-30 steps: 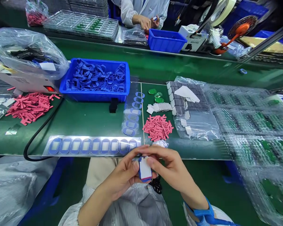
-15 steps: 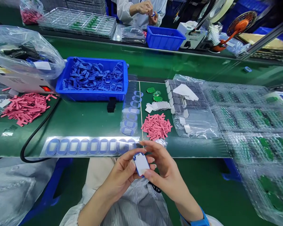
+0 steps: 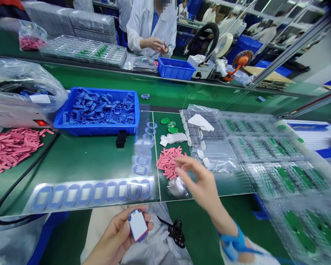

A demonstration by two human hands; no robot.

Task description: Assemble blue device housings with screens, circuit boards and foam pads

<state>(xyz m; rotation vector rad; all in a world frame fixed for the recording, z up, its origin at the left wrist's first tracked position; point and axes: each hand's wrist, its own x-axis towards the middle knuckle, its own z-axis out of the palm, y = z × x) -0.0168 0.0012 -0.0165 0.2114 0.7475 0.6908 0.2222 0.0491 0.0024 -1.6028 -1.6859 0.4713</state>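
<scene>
Low over my lap, my left hand (image 3: pixel 120 232) is closed round a small blue plastic case (image 3: pixel 138 225). A white rectangular pad covers most of the case's upper face, and a thin red edge shows along its lower side. My right hand (image 3: pixel 200 180) reaches over the bench at a pile of pink strips (image 3: pixel 168 162). Its thumb and fingers are apart, slightly blurred, with nothing visible between them. Just below the pile lies a crumpled clear plastic piece (image 3: pixel 177 186). Beyond the pile are a row of white pads (image 3: pixel 178 138) and several green circuit boards (image 3: pixel 172 129).
A blue bin (image 3: pixel 96 129) of blue plastic parts stands at the back left. A sheet of oval blue-rimmed stickers (image 3: pixel 92 195) lies along the front edge. Clear trays (image 3: pixel 281 173) with green boards extend down the right. A black cable (image 3: pixel 24 180) curves across the left. A co-worker (image 3: pixel 154 33) sits opposite.
My right hand has left the blue case and moved forward to the pink strips. My left hand keeps the case, now lower and further left in view. The camera has tilted up.
</scene>
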